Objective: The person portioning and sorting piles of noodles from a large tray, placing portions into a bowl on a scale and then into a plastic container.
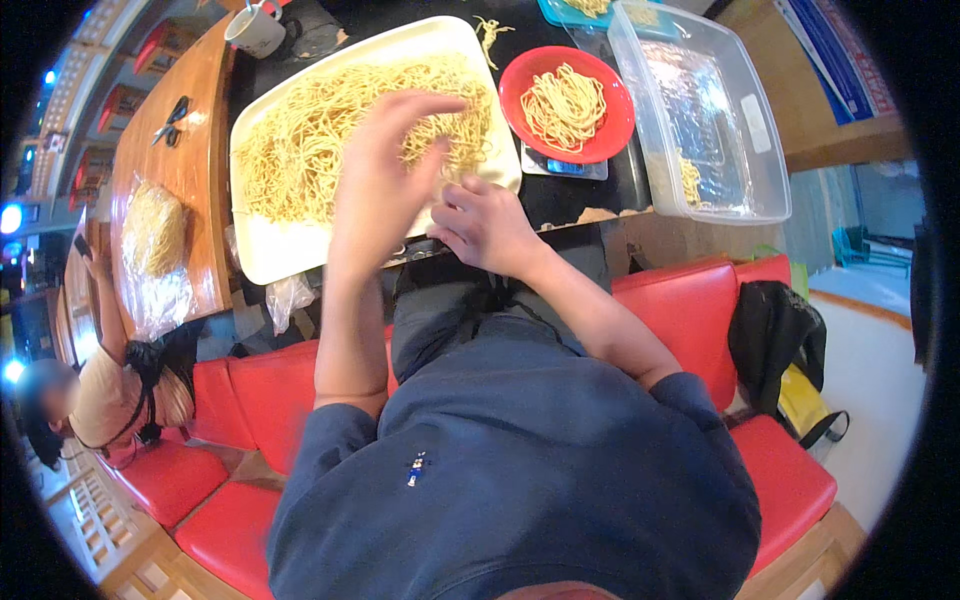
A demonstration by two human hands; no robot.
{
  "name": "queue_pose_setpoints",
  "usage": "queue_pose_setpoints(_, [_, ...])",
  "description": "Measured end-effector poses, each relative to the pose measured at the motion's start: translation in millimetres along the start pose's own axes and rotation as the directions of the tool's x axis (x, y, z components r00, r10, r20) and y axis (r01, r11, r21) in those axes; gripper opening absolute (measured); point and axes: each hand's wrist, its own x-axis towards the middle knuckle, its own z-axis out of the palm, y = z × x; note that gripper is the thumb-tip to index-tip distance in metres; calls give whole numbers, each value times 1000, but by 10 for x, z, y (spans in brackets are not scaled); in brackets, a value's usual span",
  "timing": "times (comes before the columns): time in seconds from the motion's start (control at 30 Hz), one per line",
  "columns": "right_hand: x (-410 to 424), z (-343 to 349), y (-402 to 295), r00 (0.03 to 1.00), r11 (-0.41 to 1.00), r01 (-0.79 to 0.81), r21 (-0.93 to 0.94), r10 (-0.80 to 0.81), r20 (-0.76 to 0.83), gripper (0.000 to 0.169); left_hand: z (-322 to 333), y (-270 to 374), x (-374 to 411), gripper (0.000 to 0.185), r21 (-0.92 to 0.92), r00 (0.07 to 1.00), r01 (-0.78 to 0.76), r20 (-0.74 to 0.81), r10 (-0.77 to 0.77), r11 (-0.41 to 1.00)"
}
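Observation:
My left hand (390,165) is raised over a cream plastic tray (281,251), motion-blurred, with thumb and fingers apart and nothing visible between them. Yellow noodles (300,142) spread in a loose tangle across the tray. Beside it, at the tray's near right corner, my right hand (487,225) has its fingers curled inward; whether they pinch anything is hidden. To the right, a red plate (619,124) bears a coiled noodle portion (562,105). That plate rests on a small digital scale (536,165) with a lit display.
A clear plastic bin (761,191) with some noodles inside stands at right. Stray noodles (490,37) lie behind the tray. Leftward are a mug (256,31), scissors (172,121) and bagged noodles (154,229) on a wooden table. A person (135,382) sits at left, holding a phone.

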Motion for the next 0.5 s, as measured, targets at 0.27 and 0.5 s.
queue_pose_setpoints(0.27, [289,126,100,1000,1000,10,22,-10,-14,19,-439,-513,-711,16,-168,902,330,-234,-363,929])
queue_pose_setpoints(0.5, [414,229,135,996,999,15,36,-12,-88,20,-424,-606,-960,15,-154,863,418,-242,-444,895])
